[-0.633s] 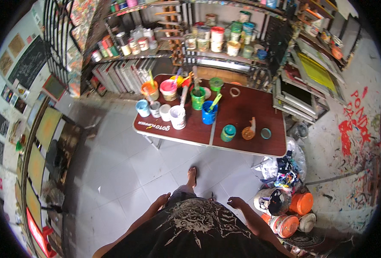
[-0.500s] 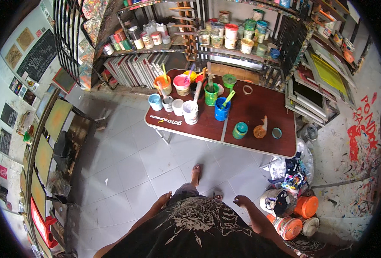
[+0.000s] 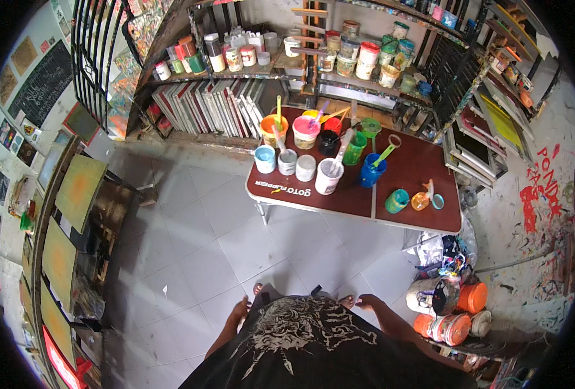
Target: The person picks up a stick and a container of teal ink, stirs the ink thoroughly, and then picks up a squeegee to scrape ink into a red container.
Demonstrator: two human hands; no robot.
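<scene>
A person stands on the grey tiles (image 3: 190, 240) facing the near edge of the red-brown table (image 3: 423, 165), arms down beside a black printed shirt (image 3: 307, 330); the left hand (image 3: 239, 309) hangs well apart from that edge, fingers loosely bent, with nothing I can make out in its hold, and the right hand (image 3: 370, 301) hangs much the same on the other side, slightly curled and likewise with nothing visible in it, though both are too small from here to tell how far they are open. The paint pots stand on the table, most of them crowded toward its left end: a light-blue pot (image 3: 264, 162) by the left edge, then a grey pot (image 3: 287, 166), a white pot (image 3: 305, 170) and a taller white tub (image 3: 327, 180) along the near edge. Behind them, by the far left corner, an orange tub (image 3: 273, 133) with a yellow-green stick (image 3: 278, 110) stands near a pink tub (image 3: 305, 137), a black pot (image 3: 329, 144) next along. Right of these come a green cup (image 3: 354, 152) and a blue cup (image 3: 371, 175) with a light-green spatula (image 3: 384, 154) leaning out, and toward the near right corner a teal jar (image 3: 397, 201)
</scene>
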